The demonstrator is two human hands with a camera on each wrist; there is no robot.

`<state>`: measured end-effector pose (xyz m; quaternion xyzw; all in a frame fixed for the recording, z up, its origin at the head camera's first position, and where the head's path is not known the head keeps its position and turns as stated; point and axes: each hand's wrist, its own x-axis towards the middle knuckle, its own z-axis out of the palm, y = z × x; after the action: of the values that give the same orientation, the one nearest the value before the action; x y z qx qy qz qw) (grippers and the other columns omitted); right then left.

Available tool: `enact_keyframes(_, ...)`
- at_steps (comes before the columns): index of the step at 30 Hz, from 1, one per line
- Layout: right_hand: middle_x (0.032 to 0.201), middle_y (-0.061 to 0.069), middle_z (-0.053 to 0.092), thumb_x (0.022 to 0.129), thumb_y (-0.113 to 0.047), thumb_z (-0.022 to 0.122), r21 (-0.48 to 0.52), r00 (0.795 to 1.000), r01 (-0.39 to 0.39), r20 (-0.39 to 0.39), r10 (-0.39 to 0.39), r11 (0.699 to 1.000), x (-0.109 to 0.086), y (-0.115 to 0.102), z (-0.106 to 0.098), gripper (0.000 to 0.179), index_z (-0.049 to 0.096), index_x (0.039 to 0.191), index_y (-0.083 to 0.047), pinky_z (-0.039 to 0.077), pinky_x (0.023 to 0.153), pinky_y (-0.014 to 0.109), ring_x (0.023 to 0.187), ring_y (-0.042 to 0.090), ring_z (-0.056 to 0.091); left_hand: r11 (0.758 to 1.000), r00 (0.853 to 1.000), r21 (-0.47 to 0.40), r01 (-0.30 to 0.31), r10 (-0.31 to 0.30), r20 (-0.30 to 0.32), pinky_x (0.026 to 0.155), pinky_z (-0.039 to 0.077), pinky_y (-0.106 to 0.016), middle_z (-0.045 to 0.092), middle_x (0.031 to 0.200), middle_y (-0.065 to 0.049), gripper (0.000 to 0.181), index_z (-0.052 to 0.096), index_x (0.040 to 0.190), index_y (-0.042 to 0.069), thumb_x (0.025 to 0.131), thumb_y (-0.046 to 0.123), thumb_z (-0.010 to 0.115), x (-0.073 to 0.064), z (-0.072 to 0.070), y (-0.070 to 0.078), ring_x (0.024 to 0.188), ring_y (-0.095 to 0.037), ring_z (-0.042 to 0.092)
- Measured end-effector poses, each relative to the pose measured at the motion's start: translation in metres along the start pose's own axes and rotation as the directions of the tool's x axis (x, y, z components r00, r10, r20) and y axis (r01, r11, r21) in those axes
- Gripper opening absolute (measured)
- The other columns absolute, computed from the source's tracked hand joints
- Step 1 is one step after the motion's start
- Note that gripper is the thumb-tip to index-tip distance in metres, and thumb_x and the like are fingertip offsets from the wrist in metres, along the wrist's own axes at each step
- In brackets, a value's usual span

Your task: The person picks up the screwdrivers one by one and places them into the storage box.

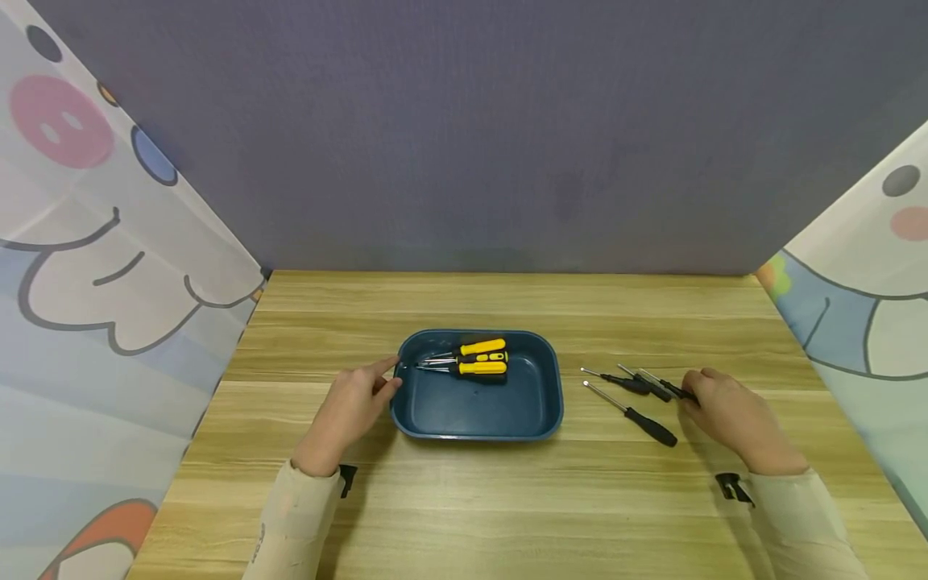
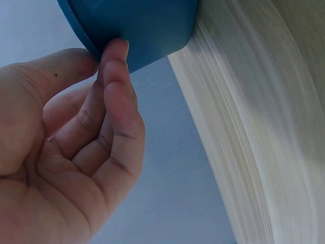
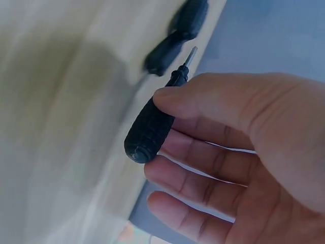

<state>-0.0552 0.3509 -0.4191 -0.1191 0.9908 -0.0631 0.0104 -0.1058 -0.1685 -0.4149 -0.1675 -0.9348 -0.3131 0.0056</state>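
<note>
My left hand point(image 1: 353, 405) pinches the left rim of a blue plastic tray point(image 1: 474, 437), thumb on one side and fingers on the other in the left wrist view. Inside the tray, several yellow-and-black screwdrivers point(image 1: 482, 368) lie together, shafts pointing left. Over on the right, my right hand point(image 1: 732, 411) holds a small black screwdriver point(image 3: 152, 124) by its handle between thumb and fingers, its shaft directed away from the palm. Two short black screwdrivers point(image 1: 629, 385) lie just left of that hand. A longer black screwdriver point(image 1: 651, 427) rests nearer the front, its shaft slanting toward the tray.
Everything stands on a wood-grain table point(image 1: 464, 515). A grey panel point(image 1: 507, 145) rises along its back edge. Cartoon-printed sheets point(image 1: 94, 322) flank the table on both sides.
</note>
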Motion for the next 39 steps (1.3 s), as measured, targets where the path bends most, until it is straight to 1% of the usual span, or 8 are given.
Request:
enact_keyframes(5, 0.076, 0.002, 0.053, 0.084, -0.002, 0.074, -0.011, 0.998, 0.045, -0.037, -0.045, 0.999, 0.008, -0.015, -0.012, 0.011, 0.063, 0.085, -0.005, 0.043, 0.052, 0.036, 0.060, 0.014, 0.048, 1.000, 1.000, 0.006, -0.001, 0.001, -0.006, 0.048, 0.041, -0.026, 0.063, 0.068, 0.002, 0.038, 0.063, 0.131, -0.005, 0.095, 0.008, 0.070, 0.000, 0.000, 0.000, 0.051, -0.007, 0.046)
enact_keyframes(8, 0.077, 0.003, 0.054, 0.084, -0.001, 0.075, -0.034, 0.995, 0.087, -0.055, -0.088, 0.996, 0.016, -0.028, -0.019, 0.011, 0.065, 0.088, -0.002, 0.043, 0.053, 0.035, 0.061, 0.014, 0.048, 1.000, 1.000, 0.009, 0.000, 0.000, -0.002, 0.049, 0.042, -0.026, 0.064, 0.069, 0.001, 0.038, 0.063, 0.131, -0.004, 0.095, 0.008, 0.069, 0.000, 0.000, 0.000, 0.052, -0.007, 0.048)
enact_keyframes(14, 0.077, 0.002, 0.053, 0.083, -0.002, 0.077, -0.059, 0.983, 0.159, -0.084, -0.164, 0.986, 0.037, -0.056, -0.029, 0.012, 0.066, 0.089, -0.002, 0.043, 0.051, 0.032, 0.062, 0.014, 0.047, 1.000, 1.000, 0.012, 0.003, -0.003, 0.003, 0.049, 0.041, -0.026, 0.064, 0.070, 0.001, 0.038, 0.063, 0.131, -0.005, 0.096, 0.008, 0.069, 0.000, 0.001, -0.001, 0.053, -0.007, 0.048)
enact_keyframes(18, 0.076, 0.002, 0.053, 0.082, -0.001, 0.077, -0.080, 0.962, 0.229, -0.136, -0.239, 0.970, 0.054, -0.075, -0.033, 0.013, 0.065, 0.085, -0.004, 0.043, 0.052, 0.031, 0.061, 0.014, 0.048, 1.000, 1.000, 0.013, 0.005, -0.005, 0.004, 0.048, 0.040, -0.026, 0.063, 0.069, 0.002, 0.038, 0.062, 0.132, -0.005, 0.096, 0.009, 0.069, 0.000, 0.001, -0.002, 0.052, -0.007, 0.047)
enact_keyframes(23, 0.077, 0.003, 0.055, 0.082, -0.002, 0.077, -0.097, 0.935, 0.293, -0.177, -0.306, 0.951, 0.074, -0.098, -0.037, 0.012, 0.066, 0.085, -0.003, 0.048, 0.056, 0.034, 0.065, 0.018, 0.054, 1.000, 1.000, 0.011, 0.003, -0.003, 0.003, 0.048, 0.040, -0.026, 0.063, 0.069, 0.002, 0.038, 0.063, 0.132, -0.005, 0.096, 0.009, 0.069, 0.001, 0.001, -0.001, 0.052, -0.008, 0.046)
enact_keyframes(32, 0.076, 0.001, 0.054, 0.084, -0.003, 0.076, -0.091, 0.931, 0.328, -0.137, -0.338, 0.940, 0.099, -0.132, -0.040, 0.012, 0.065, 0.083, -0.005, 0.047, 0.057, 0.033, 0.065, 0.017, 0.052, 1.000, 1.000, 0.019, 0.002, -0.002, 0.003, 0.049, 0.040, -0.026, 0.063, 0.069, 0.002, 0.038, 0.063, 0.131, -0.004, 0.096, 0.009, 0.069, 0.001, 0.001, -0.001, 0.052, -0.008, 0.047)
enact_keyframes(35, 0.080, 0.002, 0.056, 0.085, -0.006, 0.076, -0.088, 0.932, 0.336, -0.114, -0.345, 0.938, 0.107, -0.143, -0.039, 0.010, 0.067, 0.088, -0.006, 0.048, 0.059, 0.033, 0.067, 0.017, 0.053, 1.000, 1.000, 0.022, -0.006, 0.006, -0.003, 0.049, 0.041, -0.026, 0.064, 0.070, 0.001, 0.038, 0.063, 0.130, -0.005, 0.096, 0.008, 0.069, 0.001, 0.001, -0.001, 0.052, -0.007, 0.047)
enact_keyframes(39, 0.083, 0.003, 0.059, 0.086, -0.008, 0.075, -0.103, 0.925, 0.360, -0.090, -0.370, 0.927, 0.117, -0.157, -0.036, 0.009, 0.068, 0.092, -0.006, 0.049, 0.060, 0.034, 0.070, 0.018, 0.055, 1.000, 1.000, 0.024, -0.012, 0.012, -0.009, 0.050, 0.042, -0.026, 0.065, 0.071, 0.000, 0.038, 0.063, 0.130, -0.006, 0.095, 0.008, 0.069, 0.001, 0.001, -0.002, 0.053, -0.007, 0.048)
